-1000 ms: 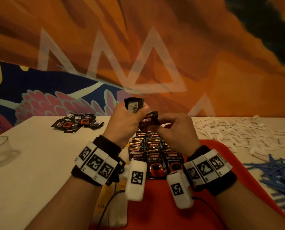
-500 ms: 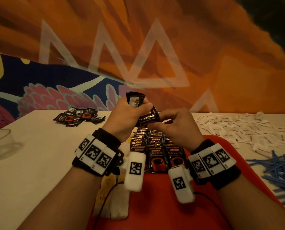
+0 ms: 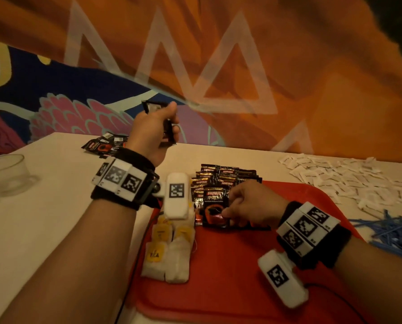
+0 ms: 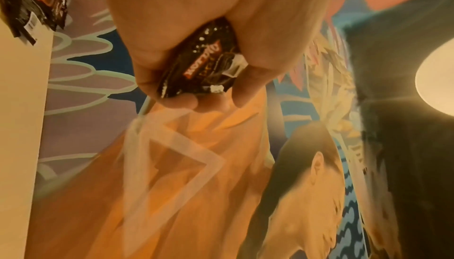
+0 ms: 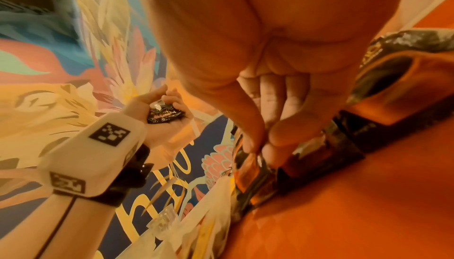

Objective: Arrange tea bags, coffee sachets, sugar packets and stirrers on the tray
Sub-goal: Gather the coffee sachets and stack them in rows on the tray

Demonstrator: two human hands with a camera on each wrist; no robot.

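Change: a moment ago both hands met up high over the tray (image 3: 253,288). Now the right hand (image 3: 249,204) has come down to the rows.
Right grip: pinching one coffee packet (image 3: 215,206) flat on the front row.
Left grip: the left hand (image 3: 153,129) is clenched round a small bunch of packets (image 4: 209,65), held up over the desk (image 3: 55,218).
Meaning: one more coffee is being laid; more wait in the left hand.
Feel: packets are thin, shiny, crinkly. Tea bags (image 3: 167,253) are soft and puffy. Sugar packets (image 3: 340,178) are flat paper. Stirrers (image 3: 394,232) are thin blue sticks.
Not yet on the tray: sugar and stirrers, on the desk at the right.
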